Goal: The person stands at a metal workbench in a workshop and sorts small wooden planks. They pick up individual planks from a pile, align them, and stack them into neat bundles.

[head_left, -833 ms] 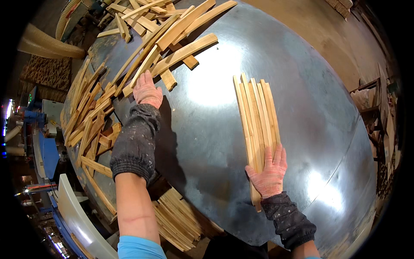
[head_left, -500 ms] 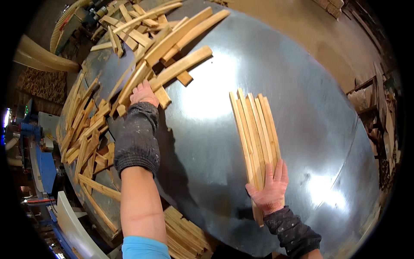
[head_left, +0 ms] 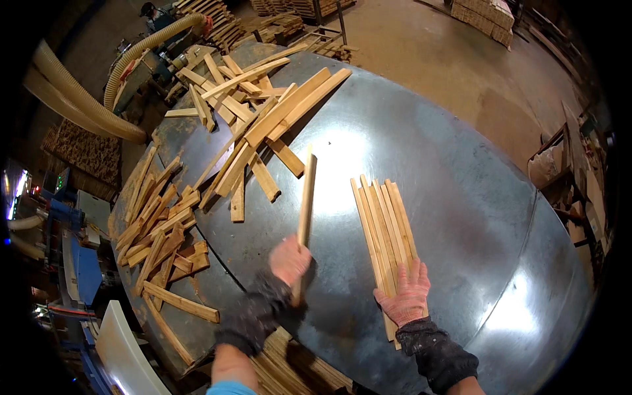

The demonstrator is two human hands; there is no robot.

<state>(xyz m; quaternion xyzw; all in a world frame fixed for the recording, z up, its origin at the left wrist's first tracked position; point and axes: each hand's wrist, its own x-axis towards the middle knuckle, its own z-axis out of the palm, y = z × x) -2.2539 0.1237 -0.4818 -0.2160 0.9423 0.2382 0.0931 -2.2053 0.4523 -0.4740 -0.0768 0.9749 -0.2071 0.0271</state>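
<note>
- Nearest the lower edge, stacked slats (head_left: 296,368) lie under the table rim.
- On the metal table (head_left: 474,197), the right hand (head_left: 405,296) lies flat and unclenched on the near ends of a row of slats (head_left: 384,224), apparently pinning them side by side so they stay aligned.
- Just left, the left hand (head_left: 289,259) grips 1 slat (head_left: 305,197) by its near end, far end raised, kept apart from the row.
- 0.5 s ago that hand reached into the loose pile (head_left: 263,131) empty; now it has drawn back with the slat. The right hand has not moved.
- Farther left, more slats (head_left: 158,230) ring the rim; a dust hose (head_left: 141,52) curves beyond.
</note>
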